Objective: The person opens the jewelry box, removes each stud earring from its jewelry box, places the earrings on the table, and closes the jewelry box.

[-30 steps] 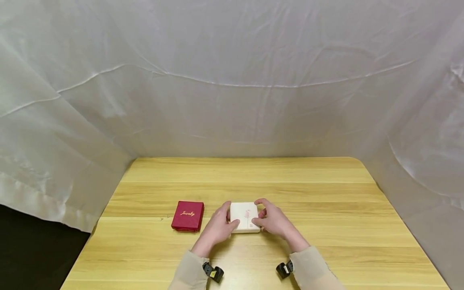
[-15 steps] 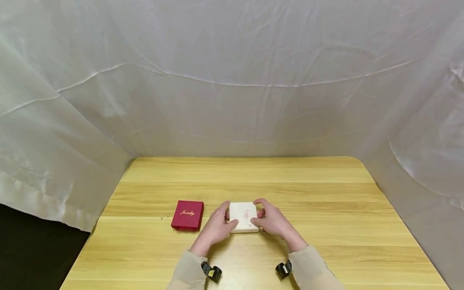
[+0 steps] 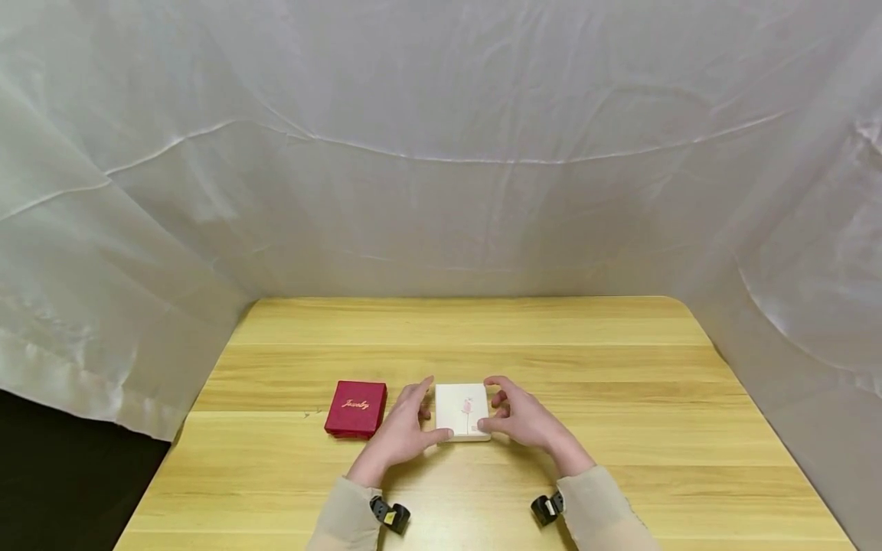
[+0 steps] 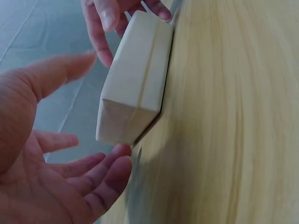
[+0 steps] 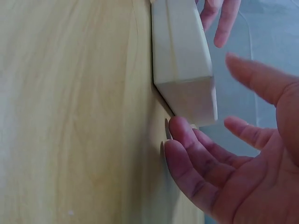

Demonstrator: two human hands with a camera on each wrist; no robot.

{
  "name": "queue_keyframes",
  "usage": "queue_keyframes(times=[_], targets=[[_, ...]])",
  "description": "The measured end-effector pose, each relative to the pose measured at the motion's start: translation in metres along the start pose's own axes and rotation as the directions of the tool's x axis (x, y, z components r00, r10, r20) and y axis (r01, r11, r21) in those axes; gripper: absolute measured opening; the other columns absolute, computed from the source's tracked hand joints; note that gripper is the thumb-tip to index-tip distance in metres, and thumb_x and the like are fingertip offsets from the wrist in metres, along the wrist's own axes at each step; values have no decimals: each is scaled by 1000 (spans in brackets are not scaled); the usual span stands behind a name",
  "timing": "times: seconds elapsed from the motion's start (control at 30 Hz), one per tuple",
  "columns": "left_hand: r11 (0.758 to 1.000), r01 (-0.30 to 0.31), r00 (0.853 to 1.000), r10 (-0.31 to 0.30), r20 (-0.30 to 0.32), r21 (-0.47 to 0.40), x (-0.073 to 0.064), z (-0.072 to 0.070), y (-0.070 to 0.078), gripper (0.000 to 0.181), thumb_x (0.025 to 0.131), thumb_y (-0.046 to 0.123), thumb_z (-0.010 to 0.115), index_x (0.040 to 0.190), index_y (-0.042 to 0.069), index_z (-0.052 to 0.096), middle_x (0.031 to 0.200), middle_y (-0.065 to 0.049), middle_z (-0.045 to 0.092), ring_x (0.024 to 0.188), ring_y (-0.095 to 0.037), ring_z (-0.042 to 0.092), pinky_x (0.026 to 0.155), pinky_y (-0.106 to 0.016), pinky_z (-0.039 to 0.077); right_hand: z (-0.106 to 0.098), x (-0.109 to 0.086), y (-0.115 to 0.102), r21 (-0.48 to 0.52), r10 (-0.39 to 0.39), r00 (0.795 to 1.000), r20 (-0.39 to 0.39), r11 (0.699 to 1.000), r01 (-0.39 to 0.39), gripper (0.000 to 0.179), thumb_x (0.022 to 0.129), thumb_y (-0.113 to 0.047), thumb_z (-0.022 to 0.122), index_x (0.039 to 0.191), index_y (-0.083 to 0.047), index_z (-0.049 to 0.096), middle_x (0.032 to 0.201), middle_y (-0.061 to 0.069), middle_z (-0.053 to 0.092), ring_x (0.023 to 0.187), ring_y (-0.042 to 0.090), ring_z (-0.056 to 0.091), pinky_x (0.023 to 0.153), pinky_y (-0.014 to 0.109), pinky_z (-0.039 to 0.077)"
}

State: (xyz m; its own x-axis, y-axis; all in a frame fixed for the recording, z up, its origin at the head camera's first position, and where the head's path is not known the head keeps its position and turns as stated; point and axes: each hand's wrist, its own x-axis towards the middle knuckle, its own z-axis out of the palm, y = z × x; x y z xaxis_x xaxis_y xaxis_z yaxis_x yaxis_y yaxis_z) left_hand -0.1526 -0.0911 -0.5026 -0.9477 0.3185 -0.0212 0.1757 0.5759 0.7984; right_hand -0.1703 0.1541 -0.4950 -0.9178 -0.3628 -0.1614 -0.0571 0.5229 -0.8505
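Pale cloth [image 3: 441, 214] behind tabletop [image 3: 634, 405] | red box [image 3: 355, 409] beside left hand [image 3: 401, 432] | white box [image 3: 456, 409] between it and right hand [image 3: 527, 421] | fingers [image 4: 115, 175] all spread

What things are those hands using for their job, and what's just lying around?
Part of the job, it seems:
white box with the pink flower
left hand and right hand, on either side of it

Probably just there:
red box saying "Jewelry"
pale cloth behind the table

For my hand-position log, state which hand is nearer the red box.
Left. The left hand is close to the right side of the red box; the right hand is farther off, at the right side of the white box.
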Motion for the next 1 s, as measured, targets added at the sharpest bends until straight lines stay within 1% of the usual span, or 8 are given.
queue_keyframes(times=[0.13,0.3,0.4,0.5,0.6,0.7,0.8,1.0], targets=[[999,-37,999,36,40,16,1,0,-2,103,75,31,86,154,2,26,144,-17,39,95,-20,54,86,-39,46,-1,0,0,4,-30,999,34,1000,30,89,77,-22,85,147,-1,34,118,19,51,86,22,60,71,34,50],[999,-52,996,52,77,4,4,1,-3,107,73,31,88,155,3,24,148,-17,36,107,-24,54,95,-45,45,2,2,-1,-34,-63,996,56,997,65,102,72,-22,89,150,1,28,124,19,48,88,24,57,71,31,49],[998,-58,994,58,92,-7,6,1,-4,108,72,30,88,155,4,24,151,-16,35,116,-27,52,101,-49,41,3,3,-1,-62,-70,996,55,995,74,105,70,-19,90,151,2,27,124,17,47,86,23,55,69,30,47],[998,-63,993,63,104,-5,9,1,-6,108,71,29,89,155,4,25,151,-15,35,119,-27,50,103,-49,39,3,4,-2,-87,-68,996,52,994,72,106,68,-17,91,151,2,28,124,17,47,84,21,54,68,29,47],[998,-62,992,62,108,0,11,2,-7,108,70,28,90,154,3,26,145,-15,41,113,-25,51,101,-47,41,4,5,-2,-110,-60,997,51,992,66,106,67,-15,91,151,2,28,126,18,46,82,19,54,67,29,47],[999,-53,993,52,106,8,14,2,-9,108,69,29,90,153,1,28,132,-13,49,105,-21,52,95,-43,44,4,7,-3,-121,-53,997,50,991,59,106,66,-14,91,151,2,29,129,19,45,82,18,54,67,29,47],[999,-49,993,48,106,11,16,2,-10,107,68,28,91,152,0,29,117,-8,52,97,-19,51,88,-38,44,3,9,-4,-126,-40,998,54,991,47,106,66,-13,91,150,1,30,131,18,45,82,18,53,68,29,47],[999,-50,993,48,108,10,18,1,-11,106,68,27,91,150,-3,32,108,-6,53,94,-20,51,85,-38,44,3,13,-6,-137,-27,996,84,990,39,106,65,-12,92,150,5,30,113,12,53,79,17,54,68,30,47]])
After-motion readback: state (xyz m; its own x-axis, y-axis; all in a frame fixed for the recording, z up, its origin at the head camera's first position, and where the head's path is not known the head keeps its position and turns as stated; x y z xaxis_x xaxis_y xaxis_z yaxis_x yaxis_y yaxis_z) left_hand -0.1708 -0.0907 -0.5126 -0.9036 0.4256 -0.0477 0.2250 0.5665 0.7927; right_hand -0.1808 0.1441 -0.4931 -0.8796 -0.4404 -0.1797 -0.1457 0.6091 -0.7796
